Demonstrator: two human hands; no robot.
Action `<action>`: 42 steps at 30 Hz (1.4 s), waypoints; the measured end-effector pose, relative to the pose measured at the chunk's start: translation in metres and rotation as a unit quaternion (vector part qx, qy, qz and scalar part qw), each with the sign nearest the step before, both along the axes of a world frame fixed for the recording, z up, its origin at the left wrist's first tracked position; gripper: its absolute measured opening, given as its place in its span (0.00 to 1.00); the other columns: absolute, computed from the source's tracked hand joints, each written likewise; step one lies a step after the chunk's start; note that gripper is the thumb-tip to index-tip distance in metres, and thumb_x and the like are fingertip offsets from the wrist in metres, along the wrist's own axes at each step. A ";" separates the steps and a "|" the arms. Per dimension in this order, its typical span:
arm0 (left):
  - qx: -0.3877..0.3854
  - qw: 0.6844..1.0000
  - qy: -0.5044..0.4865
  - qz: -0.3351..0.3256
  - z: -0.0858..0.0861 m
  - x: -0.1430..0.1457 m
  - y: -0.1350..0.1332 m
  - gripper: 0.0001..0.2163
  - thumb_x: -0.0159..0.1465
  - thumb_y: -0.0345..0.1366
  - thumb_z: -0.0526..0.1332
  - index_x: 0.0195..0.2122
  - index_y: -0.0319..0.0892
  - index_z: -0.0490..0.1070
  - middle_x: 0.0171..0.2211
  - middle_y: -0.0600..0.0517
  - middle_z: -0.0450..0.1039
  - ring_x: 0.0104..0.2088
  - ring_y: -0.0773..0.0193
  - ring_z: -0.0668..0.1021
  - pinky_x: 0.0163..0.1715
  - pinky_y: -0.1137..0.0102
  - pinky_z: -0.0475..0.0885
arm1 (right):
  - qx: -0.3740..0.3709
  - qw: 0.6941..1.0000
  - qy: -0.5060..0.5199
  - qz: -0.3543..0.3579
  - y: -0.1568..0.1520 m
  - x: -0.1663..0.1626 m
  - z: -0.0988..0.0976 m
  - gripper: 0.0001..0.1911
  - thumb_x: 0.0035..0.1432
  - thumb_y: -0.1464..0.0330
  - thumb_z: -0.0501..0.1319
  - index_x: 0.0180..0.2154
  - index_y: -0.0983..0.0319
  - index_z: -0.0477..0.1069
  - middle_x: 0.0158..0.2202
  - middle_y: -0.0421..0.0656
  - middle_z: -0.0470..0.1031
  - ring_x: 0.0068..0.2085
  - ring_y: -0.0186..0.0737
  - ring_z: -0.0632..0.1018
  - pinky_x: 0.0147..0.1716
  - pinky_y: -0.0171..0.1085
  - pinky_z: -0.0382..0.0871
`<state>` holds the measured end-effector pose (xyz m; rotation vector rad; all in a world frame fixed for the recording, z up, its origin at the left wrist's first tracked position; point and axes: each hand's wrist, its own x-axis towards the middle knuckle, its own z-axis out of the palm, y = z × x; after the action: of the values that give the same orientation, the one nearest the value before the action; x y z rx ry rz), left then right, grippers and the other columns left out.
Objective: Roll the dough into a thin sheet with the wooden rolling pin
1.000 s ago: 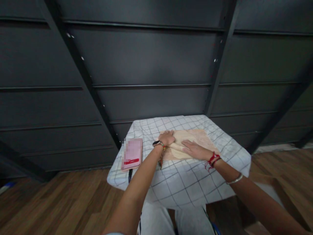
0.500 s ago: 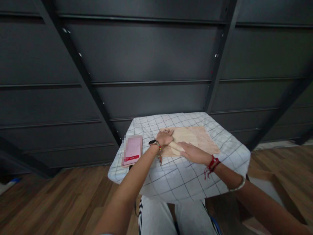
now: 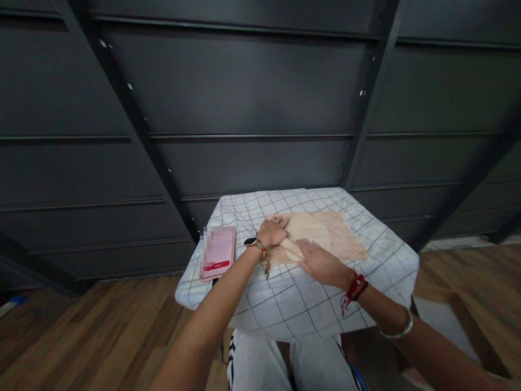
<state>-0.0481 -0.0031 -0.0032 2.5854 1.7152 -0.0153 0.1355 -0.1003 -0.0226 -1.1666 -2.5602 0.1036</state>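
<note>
A pale roller is held slantwise across a round, flat sheet of dough, its far end covered by the left hand and its near end by the right hand. The left fingers are laid palm down and slightly spread, pointed away from the body. The right fingers are pressed together and laid over the roller; whether they are curled around it cannot be told. The dough is spread on a peach-coloured mat, by which a white checked cloth is partly covered. A watch is worn on the left wrist, and red strings and a silver bangle on the right arm. Well to the left of the mat, a pink flat object is placed on the cloth, with a red strip seen on it.
</note>
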 end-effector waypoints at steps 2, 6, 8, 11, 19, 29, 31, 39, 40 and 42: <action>-0.007 1.000 0.002 0.000 0.001 -0.001 0.000 0.27 0.62 0.38 0.49 0.63 0.45 0.53 0.64 0.48 0.53 0.62 0.55 0.60 0.58 0.58 0.53 | 0.000 1.000 -0.007 0.004 0.000 0.000 0.000 0.27 0.62 0.66 0.49 0.59 0.75 0.58 0.58 0.62 0.63 0.60 0.53 0.63 0.59 0.52 0.55; -0.003 1.000 -0.002 0.015 0.003 0.008 0.007 0.26 0.61 0.37 0.49 0.62 0.45 0.55 0.63 0.48 0.57 0.61 0.56 0.61 0.56 0.60 0.57 | -0.040 0.999 -0.009 0.005 0.018 0.010 0.003 0.25 0.63 0.65 0.48 0.59 0.69 0.59 0.58 0.56 0.64 0.59 0.51 0.64 0.58 0.53 0.55; 0.004 1.000 -0.007 0.020 0.003 0.013 0.012 0.26 0.61 0.37 0.49 0.62 0.43 0.55 0.62 0.46 0.57 0.60 0.56 0.63 0.55 0.60 0.59 | -0.051 0.999 -0.010 -0.006 0.026 0.015 0.004 0.24 0.65 0.64 0.47 0.58 0.67 0.60 0.58 0.55 0.65 0.59 0.50 0.64 0.58 0.53 0.55; 0.004 1.000 -0.007 0.016 0.001 0.013 0.012 0.26 0.61 0.36 0.49 0.62 0.42 0.56 0.63 0.45 0.57 0.60 0.54 0.63 0.55 0.58 0.59 | -0.049 0.999 -0.015 -0.005 0.025 0.014 0.003 0.23 0.65 0.64 0.46 0.57 0.67 0.62 0.57 0.55 0.66 0.60 0.50 0.64 0.58 0.51 0.56; 0.005 1.000 0.005 -0.008 -0.003 -0.007 -0.006 0.24 0.62 0.38 0.48 0.61 0.46 0.56 0.64 0.48 0.55 0.62 0.53 0.59 0.57 0.57 0.55 | 0.023 0.999 -0.022 -0.005 -0.004 -0.003 0.000 0.26 0.61 0.66 0.51 0.58 0.73 0.59 0.57 0.61 0.65 0.59 0.54 0.65 0.58 0.53 0.55; -0.007 1.000 -0.008 0.028 0.000 0.012 0.014 0.25 0.60 0.37 0.51 0.60 0.41 0.59 0.61 0.44 0.60 0.58 0.55 0.65 0.54 0.60 0.60 | -0.074 0.997 -0.009 -0.015 0.030 0.017 0.004 0.24 0.66 0.62 0.43 0.54 0.68 0.65 0.58 0.56 0.64 0.61 0.51 0.62 0.59 0.53 0.52; -0.007 1.000 -0.005 0.020 0.000 0.008 0.009 0.25 0.60 0.37 0.51 0.60 0.42 0.58 0.62 0.45 0.58 0.60 0.54 0.63 0.56 0.59 0.57 | -0.054 0.998 -0.015 -0.009 0.020 0.010 0.002 0.23 0.65 0.64 0.46 0.54 0.69 0.65 0.57 0.58 0.65 0.60 0.52 0.63 0.59 0.52 0.54; -0.013 1.000 0.021 0.006 0.002 -0.006 -0.011 0.25 0.63 0.38 0.48 0.62 0.46 0.53 0.65 0.46 0.52 0.63 0.51 0.58 0.57 0.54 0.54 | 0.032 0.998 -0.055 -0.014 -0.011 -0.006 0.002 0.25 0.59 0.72 0.49 0.57 0.77 0.60 0.56 0.64 0.65 0.59 0.55 0.65 0.59 0.51 0.55; -0.014 1.000 0.019 0.011 0.003 -0.004 -0.009 0.25 0.63 0.38 0.48 0.62 0.46 0.54 0.64 0.46 0.53 0.62 0.52 0.58 0.57 0.54 0.54 | 0.018 0.998 -0.055 -0.007 -0.006 -0.002 0.004 0.25 0.60 0.72 0.48 0.57 0.76 0.60 0.56 0.62 0.65 0.59 0.54 0.65 0.59 0.52 0.55; -0.012 1.000 0.011 0.023 0.004 0.004 -0.003 0.24 0.62 0.36 0.48 0.61 0.45 0.56 0.63 0.46 0.56 0.61 0.53 0.60 0.56 0.56 0.57 | -0.014 0.999 -0.049 -0.012 0.006 0.007 0.008 0.24 0.63 0.69 0.48 0.58 0.72 0.60 0.57 0.59 0.65 0.60 0.53 0.64 0.59 0.53 0.54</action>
<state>-0.0443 -0.0061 0.0010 2.5370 1.7695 -0.0629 0.1428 -0.0938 -0.0143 -1.2407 -2.6376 0.0790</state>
